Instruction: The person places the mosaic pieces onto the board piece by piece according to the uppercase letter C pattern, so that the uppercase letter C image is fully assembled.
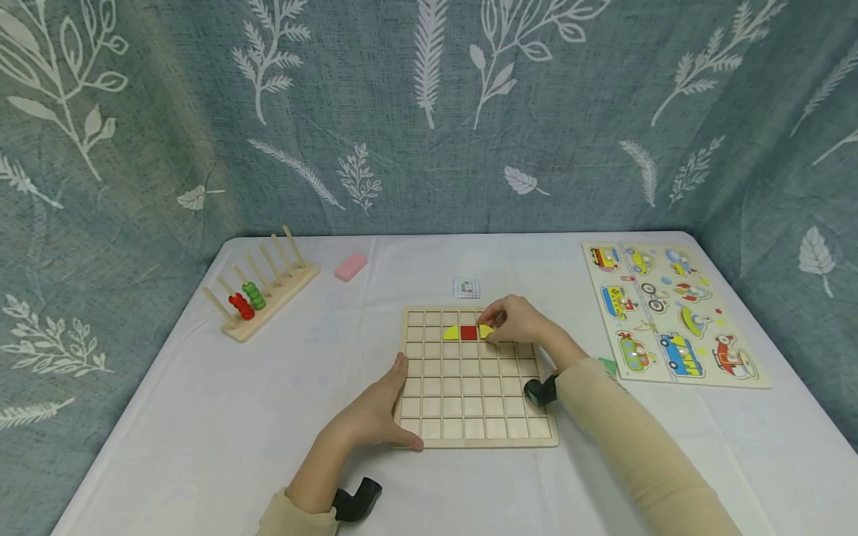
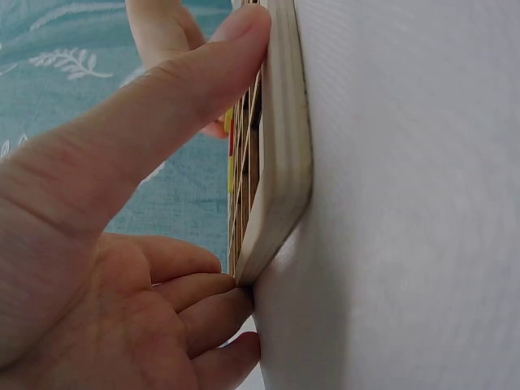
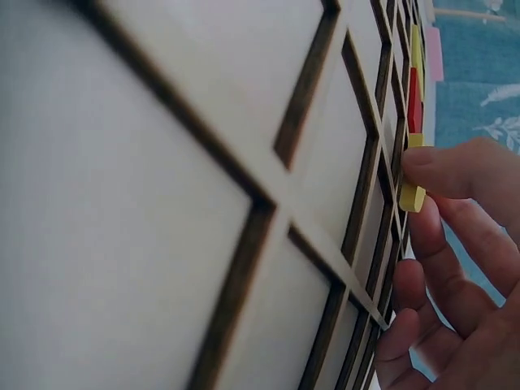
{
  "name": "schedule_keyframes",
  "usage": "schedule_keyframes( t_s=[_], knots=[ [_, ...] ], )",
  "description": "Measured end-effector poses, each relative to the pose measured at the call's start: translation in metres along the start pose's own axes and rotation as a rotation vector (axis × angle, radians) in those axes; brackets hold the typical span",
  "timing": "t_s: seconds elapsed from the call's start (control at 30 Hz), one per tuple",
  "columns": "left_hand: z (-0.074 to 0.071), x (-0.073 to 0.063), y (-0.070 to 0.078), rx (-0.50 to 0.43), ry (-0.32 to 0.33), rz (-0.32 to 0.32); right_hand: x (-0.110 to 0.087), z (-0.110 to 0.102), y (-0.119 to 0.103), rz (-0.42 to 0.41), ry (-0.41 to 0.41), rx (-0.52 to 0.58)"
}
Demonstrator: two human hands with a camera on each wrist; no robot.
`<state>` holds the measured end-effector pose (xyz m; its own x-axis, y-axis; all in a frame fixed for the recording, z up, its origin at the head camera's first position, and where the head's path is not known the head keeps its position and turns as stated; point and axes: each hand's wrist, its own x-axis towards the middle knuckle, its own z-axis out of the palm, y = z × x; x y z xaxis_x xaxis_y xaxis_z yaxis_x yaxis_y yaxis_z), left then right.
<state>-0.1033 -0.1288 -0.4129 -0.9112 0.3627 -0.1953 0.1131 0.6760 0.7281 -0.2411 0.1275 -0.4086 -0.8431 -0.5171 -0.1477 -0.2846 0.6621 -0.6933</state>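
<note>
A wooden grid board (image 1: 479, 443) lies flat on the white cloth. Spread around its near left corner, my left hand (image 1: 369, 413) touches the left side with its fingers, while the thumb presses on the near edge. Toward the board's far side, my right hand (image 1: 523, 324) pinches a small yellow piece (image 3: 413, 193) between thumb and fingers, partly covering it. That piece is beside a red square (image 1: 468, 333) in the second row from the far edge. Left of the red square sits another yellow piece (image 1: 452, 333) with a curved side.
Behind the board lies a small pattern card (image 1: 466, 288). A pink block (image 1: 351, 266) and a peg stand (image 1: 281, 298) with red and green beads are at the back left. At the right lies a vehicle puzzle board (image 1: 646, 316). Something green (image 1: 608, 365) shows by the right sleeve.
</note>
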Motion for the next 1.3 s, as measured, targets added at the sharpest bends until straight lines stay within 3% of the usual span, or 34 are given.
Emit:
schedule_keyframes(
  t_s=[1.03, 1.3],
  knots=[
    [0.003, 0.001, -0.001, 0.002, 0.012, -0.001, -0.003, -0.001, 0.001, -0.008, -0.032, 0.031],
    [0.002, 0.000, 0.000, 0.005, 0.010, -0.002, -0.013, -0.007, 0.004, -0.029, -0.012, 0.074]
  ],
)
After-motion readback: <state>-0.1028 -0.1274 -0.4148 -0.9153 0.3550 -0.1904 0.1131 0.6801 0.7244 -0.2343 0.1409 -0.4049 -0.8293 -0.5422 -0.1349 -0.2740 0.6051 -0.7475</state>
